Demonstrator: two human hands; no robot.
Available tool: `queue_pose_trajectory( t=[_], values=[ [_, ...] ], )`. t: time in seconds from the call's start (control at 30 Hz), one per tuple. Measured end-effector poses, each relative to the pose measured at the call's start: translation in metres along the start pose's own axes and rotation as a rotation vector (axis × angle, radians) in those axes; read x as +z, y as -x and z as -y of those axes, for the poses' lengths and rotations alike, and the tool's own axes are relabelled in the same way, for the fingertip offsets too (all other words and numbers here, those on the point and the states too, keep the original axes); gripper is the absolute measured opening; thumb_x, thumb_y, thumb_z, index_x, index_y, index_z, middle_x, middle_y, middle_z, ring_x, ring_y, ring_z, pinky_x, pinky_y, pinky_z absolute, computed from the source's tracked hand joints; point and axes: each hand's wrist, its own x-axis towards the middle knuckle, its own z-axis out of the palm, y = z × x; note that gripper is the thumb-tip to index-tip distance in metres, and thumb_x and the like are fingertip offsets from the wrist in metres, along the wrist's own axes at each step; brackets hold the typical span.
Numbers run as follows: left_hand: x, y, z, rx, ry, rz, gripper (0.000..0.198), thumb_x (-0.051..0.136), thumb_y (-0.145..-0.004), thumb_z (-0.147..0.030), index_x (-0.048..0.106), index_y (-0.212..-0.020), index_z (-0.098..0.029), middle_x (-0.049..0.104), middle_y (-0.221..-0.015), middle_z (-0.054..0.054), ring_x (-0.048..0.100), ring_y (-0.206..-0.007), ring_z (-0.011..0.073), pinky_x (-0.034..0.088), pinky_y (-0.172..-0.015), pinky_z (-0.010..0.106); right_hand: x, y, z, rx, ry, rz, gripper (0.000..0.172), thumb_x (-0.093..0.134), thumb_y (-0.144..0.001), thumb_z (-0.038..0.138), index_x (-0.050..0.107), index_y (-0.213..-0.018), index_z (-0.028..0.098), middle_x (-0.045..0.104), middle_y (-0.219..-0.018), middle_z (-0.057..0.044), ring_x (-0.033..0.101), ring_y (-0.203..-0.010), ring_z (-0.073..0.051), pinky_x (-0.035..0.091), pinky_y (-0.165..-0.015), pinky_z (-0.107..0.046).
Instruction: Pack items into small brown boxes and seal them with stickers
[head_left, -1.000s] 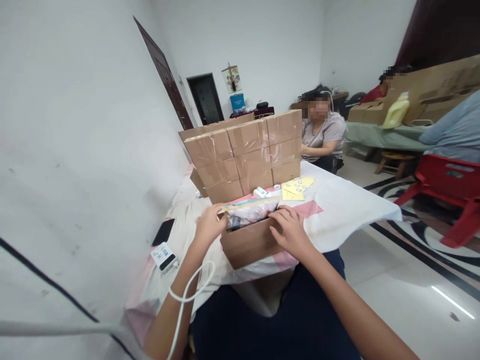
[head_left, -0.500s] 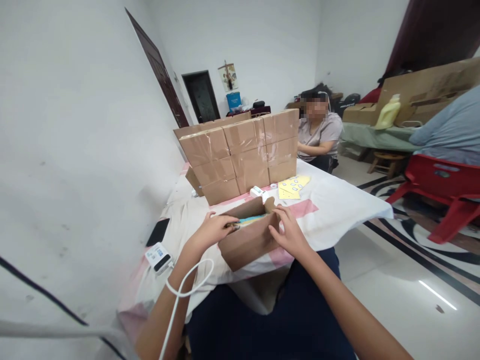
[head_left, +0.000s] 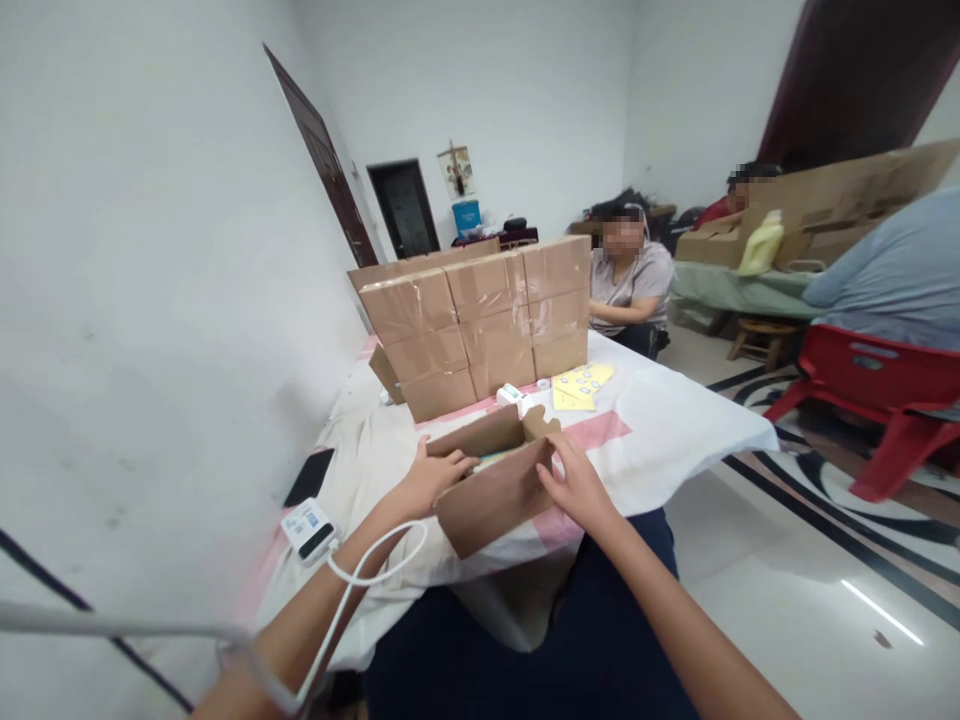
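A small open cardboard box (head_left: 491, 512) rests tilted near the front edge of the cloth-covered table. Inside it a strip of blue and yellow contents (head_left: 491, 458) shows; the front wall hides the rest. My left hand (head_left: 439, 475) reaches over the box's left end, fingers stretched inside against the contents, thumb apart, fingertips partly hidden. At the right front corner, my right hand (head_left: 574, 485) grips the box, thumb on the outer wall and fingers at the top edge beside the raised end flap (head_left: 541, 424).
Taped stacked cartons (head_left: 480, 325) stand behind the box. Yellow sheets (head_left: 581, 387) and a small white device (head_left: 512, 397) lie nearby. Left are a black phone (head_left: 309, 478) and a cabled white device (head_left: 307, 528). A person (head_left: 634, 280) sits beyond; a red chair (head_left: 870, 375) stands right.
My left hand has gone deeper into the box, and less of the blue and yellow contents shows. My right hand keeps its place at the corner. The view has shifted slightly.
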Motion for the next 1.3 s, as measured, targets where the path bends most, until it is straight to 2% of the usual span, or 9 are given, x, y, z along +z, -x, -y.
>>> queue_pose_trajectory(
  t=[0.1,0.33,0.47,0.63,0.77,1.0,1.1,1.23,1.3],
  values=[
    [0.005,-0.001,0.000,0.024,0.034,-0.034,0.035,0.056,-0.086,-0.029,0.067,-0.119,-0.036,0.066,-0.109,0.006,0.062,-0.102,0.0280,0.011,-0.112,0.068,0.002,0.000,-0.001,-0.001,-0.004,-0.006,0.036,0.055,-0.088,0.020,0.055,-0.124,0.020,0.064,-0.114,-0.013,0.063,-0.108,-0.029,0.055,-0.094,-0.049],
    [0.006,0.018,0.017,-0.054,0.231,-0.401,0.044,0.050,-0.091,-0.046,0.061,-0.129,-0.027,0.054,-0.120,0.011,0.052,-0.117,0.0285,0.042,-0.101,0.046,0.007,0.005,-0.010,0.016,0.008,-0.037,0.040,0.055,-0.089,0.021,0.054,-0.129,0.020,0.064,-0.123,-0.016,0.063,-0.117,-0.032,0.053,-0.100,-0.055],
    [0.015,0.035,0.024,-0.121,0.332,-0.572,0.034,0.042,-0.097,-0.041,0.070,-0.090,-0.024,0.059,-0.104,0.009,0.057,-0.106,0.0258,0.045,-0.098,0.044,0.004,0.007,-0.009,0.026,-0.053,-0.018,0.038,0.054,-0.090,0.020,0.055,-0.128,0.021,0.061,-0.126,-0.016,0.061,-0.121,-0.030,0.052,-0.103,-0.054],
    [0.036,0.051,0.020,-0.105,0.416,-0.567,0.033,0.045,-0.097,-0.044,0.072,-0.094,-0.024,0.067,-0.118,0.010,0.059,-0.116,0.0269,0.044,-0.104,0.048,0.009,0.008,-0.004,0.131,-0.199,-0.076,0.057,0.058,-0.091,0.026,0.045,-0.146,0.024,0.034,-0.158,-0.017,0.048,-0.139,-0.030,0.051,-0.106,-0.049],
    [0.047,0.059,0.019,-0.071,0.464,-0.542,0.045,0.038,-0.098,-0.051,0.067,-0.124,-0.026,0.065,-0.135,0.010,0.052,-0.131,0.0281,0.037,-0.113,0.053,0.019,0.008,-0.006,0.218,-0.342,-0.010,0.079,0.062,-0.090,0.033,0.025,-0.160,0.027,0.051,-0.150,-0.015,0.054,-0.135,-0.030,0.046,-0.111,-0.052],
    [0.063,0.058,0.015,-0.120,0.518,-0.569,0.057,0.039,-0.093,-0.066,0.066,-0.123,-0.025,0.070,-0.125,0.010,0.060,-0.125,0.0295,0.039,-0.115,0.054,0.026,-0.001,-0.004,0.203,-0.243,0.013,0.060,0.060,-0.092,0.036,0.047,-0.150,0.025,0.056,-0.144,-0.013,0.052,-0.135,-0.031,0.042,-0.113,-0.053],
    [0.072,0.052,0.015,-0.267,0.513,-0.685,0.049,0.053,-0.093,-0.048,0.053,-0.135,-0.022,0.060,-0.137,0.014,0.053,-0.133,0.0313,0.040,-0.113,0.055,0.031,-0.010,-0.002,0.229,-0.175,-0.001,0.082,0.065,-0.082,0.029,0.034,-0.157,0.023,0.049,-0.147,-0.015,0.045,-0.139,-0.033,0.039,-0.114,-0.054],
    [0.074,0.044,0.019,-0.342,0.515,-0.713,0.080,0.058,-0.088,-0.040,0.018,-0.155,-0.025,0.031,-0.159,0.019,0.033,-0.148,0.0355,0.041,-0.110,0.058,0.032,-0.032,-0.003,0.203,-0.123,0.143,0.112,0.069,-0.067,0.020,0.012,-0.163,0.023,0.022,-0.165,-0.015,0.019,-0.152,-0.035,0.024,-0.122,-0.056],
    [0.068,0.042,0.021,-0.327,0.508,-0.686,0.086,0.056,-0.088,-0.037,0.007,-0.157,-0.024,0.036,-0.155,0.019,0.035,-0.147,0.0331,0.040,-0.111,0.056,0.032,-0.041,-0.005,0.147,-0.155,0.210,0.110,0.070,-0.067,0.020,0.015,-0.163,0.023,0.029,-0.162,-0.015,0.025,-0.150,-0.035,0.027,-0.120,-0.055]
  ],
)
